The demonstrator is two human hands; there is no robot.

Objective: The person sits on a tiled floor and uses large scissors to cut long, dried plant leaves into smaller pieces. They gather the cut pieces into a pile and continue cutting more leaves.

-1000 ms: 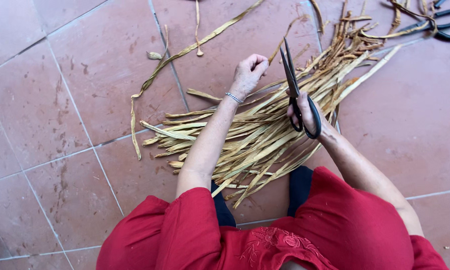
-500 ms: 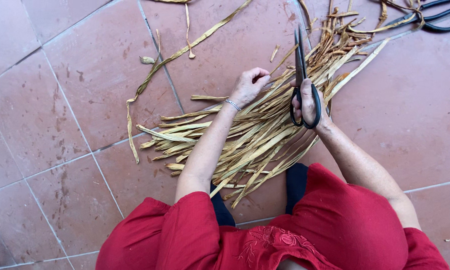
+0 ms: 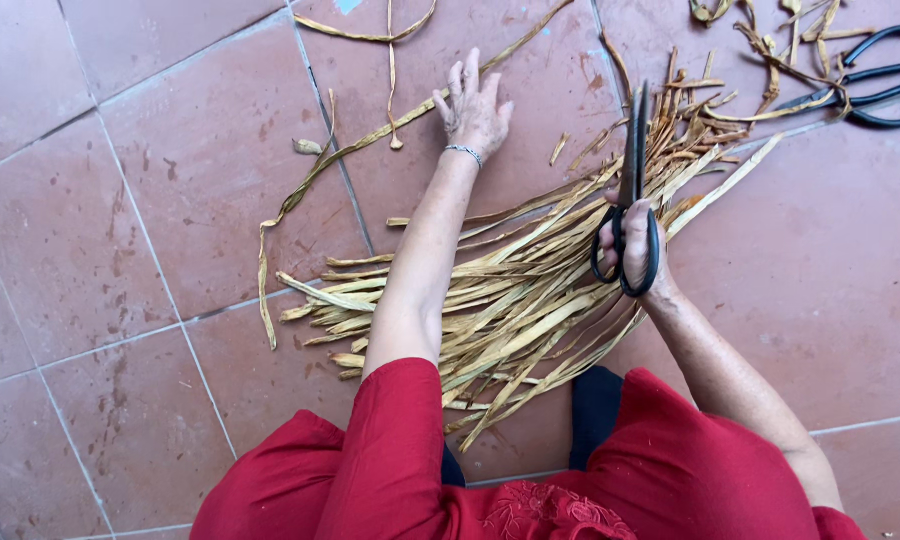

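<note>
A bundle of dried tan plant strips (image 3: 530, 290) lies fanned across the reddish tile floor (image 3: 150, 200) in front of me. My left hand (image 3: 473, 105) reaches forward with fingers spread, empty, hovering over the floor just past the bundle, close to a long loose strip (image 3: 370, 140). A thin bracelet circles that wrist. My right hand (image 3: 632, 240) grips the handles of black scissors (image 3: 634, 160), blades together and pointing away from me, above the bundle's right side. Red sleeves cover both upper arms.
A second pair of black scissors (image 3: 875, 90) lies at the upper right among curled strip scraps (image 3: 760, 40). More loose strips (image 3: 365, 35) trail near the top edge. Small offcuts (image 3: 308, 147) dot the tiles.
My left hand has let go its curl, opened its fingers and reached farther forward and left. The right hand has turned the scissors more upright over the bundle.
</note>
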